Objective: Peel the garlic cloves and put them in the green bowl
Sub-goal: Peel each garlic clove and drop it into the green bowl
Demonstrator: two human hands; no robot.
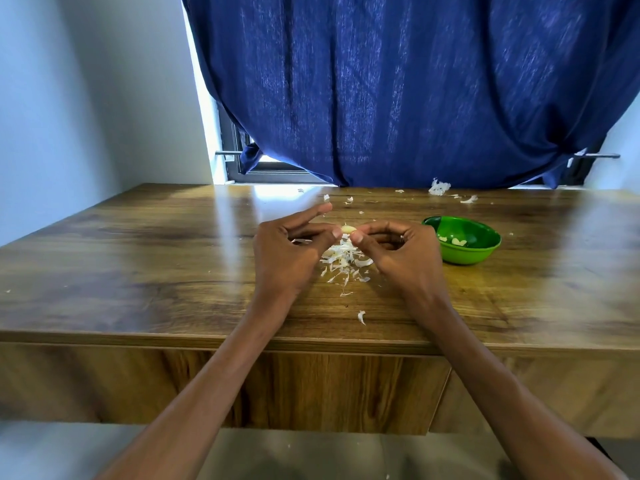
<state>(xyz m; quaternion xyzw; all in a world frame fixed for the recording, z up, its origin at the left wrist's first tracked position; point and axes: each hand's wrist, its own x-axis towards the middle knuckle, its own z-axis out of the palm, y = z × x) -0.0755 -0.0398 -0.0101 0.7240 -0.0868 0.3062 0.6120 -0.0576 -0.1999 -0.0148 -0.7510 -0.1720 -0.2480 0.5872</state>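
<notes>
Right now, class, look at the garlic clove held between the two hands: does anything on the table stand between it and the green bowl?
Nothing visible does. The garlic clove is pinched between the left hand and right hand. The green bowl sits just beyond the right hand, open-topped; only that hand lies between.

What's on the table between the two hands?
In the head view, a heap of white garlic peels lies on the table between the left hand and the right hand. Above it, both hands pinch a garlic clove.
</notes>
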